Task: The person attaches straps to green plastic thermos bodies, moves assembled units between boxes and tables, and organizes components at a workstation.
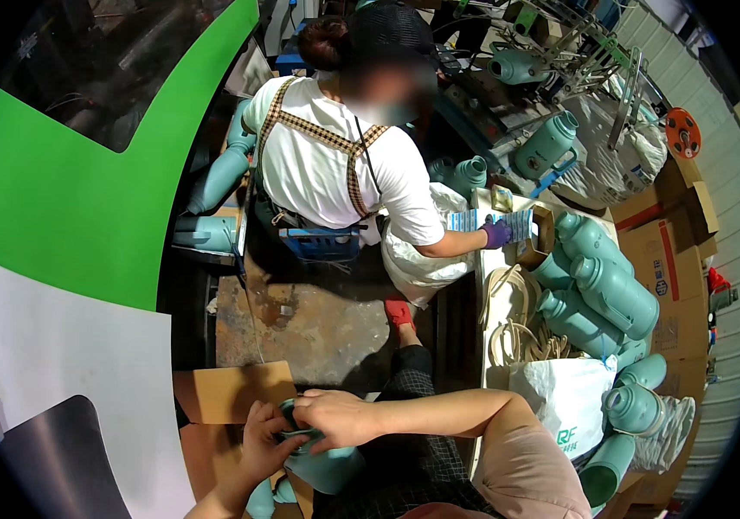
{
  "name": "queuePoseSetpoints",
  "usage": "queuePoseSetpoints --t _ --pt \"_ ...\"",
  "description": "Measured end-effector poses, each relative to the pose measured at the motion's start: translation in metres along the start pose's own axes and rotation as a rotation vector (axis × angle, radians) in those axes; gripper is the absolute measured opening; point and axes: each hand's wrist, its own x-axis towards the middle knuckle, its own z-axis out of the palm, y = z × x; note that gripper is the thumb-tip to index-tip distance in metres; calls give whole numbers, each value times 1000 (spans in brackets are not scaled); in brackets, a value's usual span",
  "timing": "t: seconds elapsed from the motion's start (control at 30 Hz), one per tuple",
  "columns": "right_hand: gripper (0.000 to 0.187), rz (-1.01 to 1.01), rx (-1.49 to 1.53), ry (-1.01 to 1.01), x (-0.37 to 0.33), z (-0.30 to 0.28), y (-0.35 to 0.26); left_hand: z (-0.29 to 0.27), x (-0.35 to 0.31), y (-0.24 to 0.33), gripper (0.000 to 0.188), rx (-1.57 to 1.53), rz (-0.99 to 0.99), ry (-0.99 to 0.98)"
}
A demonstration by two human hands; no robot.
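Observation:
A teal thermos flask shell (328,471) lies tilted low in the head view, its open neck between my two hands. My left hand (263,439) grips the rim from the left, thumb across the neck. From the right, my right hand (341,418) curls its fingers over the far side of the same rim. Whatever is inside the neck is mostly hidden by my fingers. Below and left of it, more teal shells (261,500) show in an open cardboard box (236,394).
A co-worker (322,147) in a white shirt sits ahead, a purple-gloved hand (496,233) on the right-hand table. Several teal flasks (615,297), beige straps (508,303) and a white bag (560,402) crowd that side. A green-and-white machine panel (58,225) borders the left.

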Motion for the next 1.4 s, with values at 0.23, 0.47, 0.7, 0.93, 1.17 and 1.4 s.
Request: queuePoseSetpoints --t 0.23,0.47,0.7,0.93,1.17,1.4 --pt "35 -31 -114 54 -13 4 -8 -7 -5 19 20 210 54 -75" --pt "29 -33 -181 295 -11 33 -4 -9 14 33 14 607 5 -37" --pt "26 -126 -261 365 -3 50 -1 -34 39 56 16 719 -108 -282" --pt "27 -119 -235 355 -7 45 0 -29 43 13 15 457 47 -369" --pt "29 -100 -351 198 2 59 -4 -21 28 12 8 554 -154 -328" --pt "25 -167 -438 311 -1 41 -19 -26 37 29 18 417 -207 -250"
